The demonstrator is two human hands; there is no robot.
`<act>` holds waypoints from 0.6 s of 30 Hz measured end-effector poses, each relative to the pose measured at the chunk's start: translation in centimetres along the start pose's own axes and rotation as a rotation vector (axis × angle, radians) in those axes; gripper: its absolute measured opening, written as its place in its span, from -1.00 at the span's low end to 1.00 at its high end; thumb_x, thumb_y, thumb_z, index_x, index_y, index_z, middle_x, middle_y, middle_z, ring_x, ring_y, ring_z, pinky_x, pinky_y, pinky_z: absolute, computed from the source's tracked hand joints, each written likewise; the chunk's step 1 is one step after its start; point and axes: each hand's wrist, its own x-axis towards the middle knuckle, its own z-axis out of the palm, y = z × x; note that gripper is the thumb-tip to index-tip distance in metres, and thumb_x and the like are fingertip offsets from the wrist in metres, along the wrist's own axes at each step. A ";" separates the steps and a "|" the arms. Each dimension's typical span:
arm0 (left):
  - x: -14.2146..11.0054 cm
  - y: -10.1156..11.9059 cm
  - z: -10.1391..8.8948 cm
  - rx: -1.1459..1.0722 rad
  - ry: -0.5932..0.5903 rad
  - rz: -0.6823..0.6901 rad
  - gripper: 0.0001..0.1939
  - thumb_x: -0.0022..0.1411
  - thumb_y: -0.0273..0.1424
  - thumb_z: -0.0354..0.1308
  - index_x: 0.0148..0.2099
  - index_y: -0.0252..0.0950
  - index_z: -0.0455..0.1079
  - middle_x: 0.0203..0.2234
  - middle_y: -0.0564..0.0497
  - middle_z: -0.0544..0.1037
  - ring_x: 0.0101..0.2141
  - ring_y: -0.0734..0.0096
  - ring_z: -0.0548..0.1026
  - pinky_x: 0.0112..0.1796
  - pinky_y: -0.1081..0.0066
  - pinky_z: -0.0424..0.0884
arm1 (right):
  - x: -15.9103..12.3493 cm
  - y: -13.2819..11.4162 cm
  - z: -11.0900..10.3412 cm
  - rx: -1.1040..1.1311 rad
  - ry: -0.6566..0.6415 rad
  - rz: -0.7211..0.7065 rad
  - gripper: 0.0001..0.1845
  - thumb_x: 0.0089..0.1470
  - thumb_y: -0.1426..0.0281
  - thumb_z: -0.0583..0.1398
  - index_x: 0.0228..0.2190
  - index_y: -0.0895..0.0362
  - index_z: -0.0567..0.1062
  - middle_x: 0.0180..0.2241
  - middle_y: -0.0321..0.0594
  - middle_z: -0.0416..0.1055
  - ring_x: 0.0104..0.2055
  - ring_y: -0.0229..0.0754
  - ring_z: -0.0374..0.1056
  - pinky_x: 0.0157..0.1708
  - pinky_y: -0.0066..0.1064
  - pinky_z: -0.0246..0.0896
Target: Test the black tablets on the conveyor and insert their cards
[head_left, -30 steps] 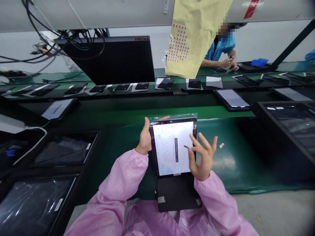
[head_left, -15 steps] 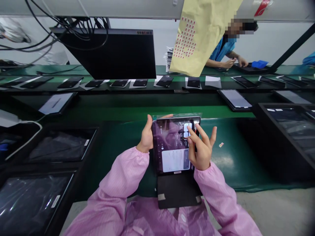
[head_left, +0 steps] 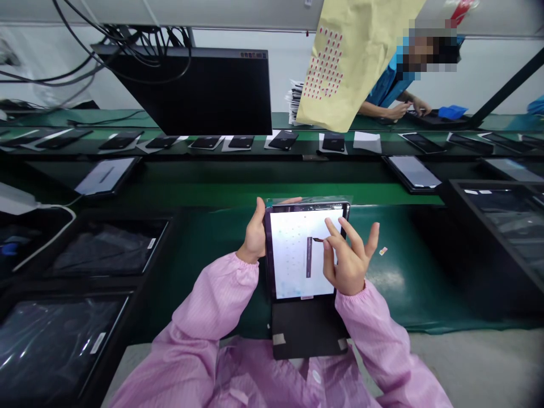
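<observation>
A tablet with a lit, mostly white screen stands tilted over the green mat. A dark narrow box shows on the screen. My left hand grips the tablet's left edge, thumb in front and fingers behind it. Below the tablet a black flap with pale tape patches at its corners reaches to my lap. Over the screen's right side is my right hand, thumb and index finger pinching a small dark pointed piece, its other fingers spread. What this piece is, I cannot make out.
A small pink and white chip lies on the green mat. Black trays with film-covered panels stand left and right. Behind, several dark devices line a shelf under a monitor. A person in blue works opposite.
The screen has gone from a purple picture with panels to a white page with a dark box. My hands keep almost the same position. The person opposite has leaned slightly to the right.
</observation>
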 end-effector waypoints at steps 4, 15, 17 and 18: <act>0.0 -0.1 0.3 -0.034 -0.054 -0.009 -0.27 0.29 0.15 -0.12 0.04 -0.37 0.49 -0.10 -0.19 0.61 -0.01 -0.02 0.54 -0.02 0.12 0.48 | -0.1 -0.1 0.0 0.000 0.002 -0.009 -0.88 0.14 0.55 0.13 -0.37 0.08 0.36 -0.14 -0.24 0.59 0.07 -0.13 0.43 0.37 0.02 -0.25; -0.5 -0.1 0.3 0.072 0.170 -0.150 -0.25 0.30 0.15 -0.17 0.10 -0.37 0.43 -0.15 -0.21 0.62 -0.15 0.00 0.61 -0.18 0.14 0.55 | -3.2 1.6 -2.1 0.926 0.107 0.971 -0.81 0.23 0.29 0.07 -0.42 0.06 0.30 0.08 -0.19 0.45 0.14 0.01 0.36 0.23 0.20 -0.02; -0.5 -1.9 -0.6 0.250 0.332 -0.151 -0.24 0.28 0.17 -0.14 0.05 -0.42 0.45 -0.18 -0.25 0.62 -0.16 -0.04 0.61 -0.19 0.11 0.55 | -5.3 1.4 -3.0 1.219 0.003 1.336 -0.73 0.19 0.18 0.14 -0.45 0.06 0.27 0.15 -0.15 0.39 0.10 0.06 0.39 0.15 0.18 0.11; -0.4 -3.1 -1.1 0.346 0.417 -0.116 -0.24 0.27 0.17 -0.13 0.03 -0.43 0.44 -0.16 -0.27 0.61 -0.13 -0.05 0.59 -0.15 0.10 0.55 | -6.5 1.2 -3.3 1.296 -0.060 1.452 -0.70 0.16 0.15 0.17 -0.46 0.06 0.27 0.16 -0.14 0.37 0.09 0.07 0.39 0.13 0.17 0.13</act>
